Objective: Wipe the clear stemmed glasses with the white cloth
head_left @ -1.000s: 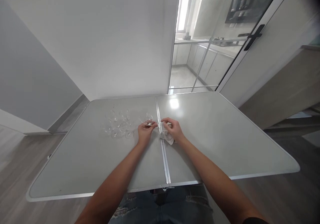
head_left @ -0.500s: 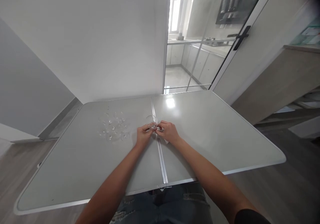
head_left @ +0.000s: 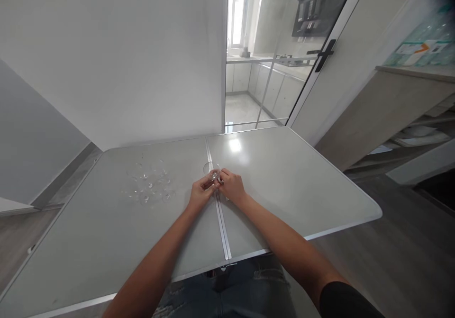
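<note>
Over the table's centre seam, my left hand (head_left: 202, 192) pinches a clear, round, cup-like piece (head_left: 209, 168) by its near side. The closed fingers of my right hand (head_left: 230, 184) meet it from the right, against the same piece. My fingertips hide its lower part, so its full shape does not show. A small pale bit peeks out under my right hand, too covered to name. To the left, several similar clear round pieces (head_left: 149, 184) lie grouped on the table, hard to make out against the pale top.
The pale folding table (head_left: 106, 242) has a metal rim and a metal seam (head_left: 221, 228) down its middle. Beyond it stand a white wall (head_left: 142, 57) and a glass door with a black handle (head_left: 325, 55). Shelves (head_left: 408, 104) with bottles on top are at right.
The view has turned slightly right, so the table and hands sit further left. My fingers have shifted a little around the clear cup-like piece, which both hands still grip.
</note>
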The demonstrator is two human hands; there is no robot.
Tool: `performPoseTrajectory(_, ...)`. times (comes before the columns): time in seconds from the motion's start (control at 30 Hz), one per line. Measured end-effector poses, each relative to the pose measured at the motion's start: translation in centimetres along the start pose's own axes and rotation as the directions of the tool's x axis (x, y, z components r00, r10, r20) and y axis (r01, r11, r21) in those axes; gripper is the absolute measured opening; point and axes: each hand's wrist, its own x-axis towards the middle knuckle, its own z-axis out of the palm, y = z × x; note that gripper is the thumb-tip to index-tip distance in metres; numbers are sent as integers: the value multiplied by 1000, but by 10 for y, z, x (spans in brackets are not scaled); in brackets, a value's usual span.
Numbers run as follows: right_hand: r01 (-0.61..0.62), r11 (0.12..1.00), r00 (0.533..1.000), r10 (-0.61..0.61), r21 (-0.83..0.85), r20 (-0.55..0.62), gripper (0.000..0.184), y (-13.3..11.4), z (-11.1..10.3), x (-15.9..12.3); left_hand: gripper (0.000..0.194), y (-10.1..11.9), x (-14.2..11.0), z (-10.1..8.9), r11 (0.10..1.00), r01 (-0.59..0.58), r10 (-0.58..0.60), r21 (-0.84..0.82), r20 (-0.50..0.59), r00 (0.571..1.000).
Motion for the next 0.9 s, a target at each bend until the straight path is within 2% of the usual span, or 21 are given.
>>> performPoseTrajectory(0.1, -61, 998, 998, 61, 2, -28, 18, 7, 0, 5, 71, 3, -1, 3, 999, -24, 27, -29, 118, 993)
performPoseTrajectory(0.17, -133, 991, 988, 133, 5, -81, 21, 19, -5, 11, 75, 6, -2, 4, 998, -61, 62, -12, 129, 990)
performPoseTrajectory(0.27, -288, 958, 946, 285, 4, -157, 27, 47, -16, 20, 57, 10, -3, 3, 994, -93, 88, 60, 85, 992)
performPoseTrajectory(0.37, -442, 897, 888, 439, 9, -139, 29, 78, -26, 25, 33, 10, -3, 2, 991, -73, 65, 110, 76, 995)
performPoseTrajectory(0.43, -497, 868, 861, 494, 14, -121, 31, 94, -30, 26, 27, 10, -4, 2, 991, -62, 53, 118, 77, 996)
performPoseTrajectory(0.6, -535, 844, 839, 535, 23, -97, 33, 112, -31, 27, 25, 11, -3, 4, 994, -18, 11, 108, 60, 998)
performPoseTrajectory(0.9, -532, 845, 842, 535, 54, -69, 32, 108, -30, 28, 28, 11, -3, 4, 996, -7, 1, 91, 65, 998)
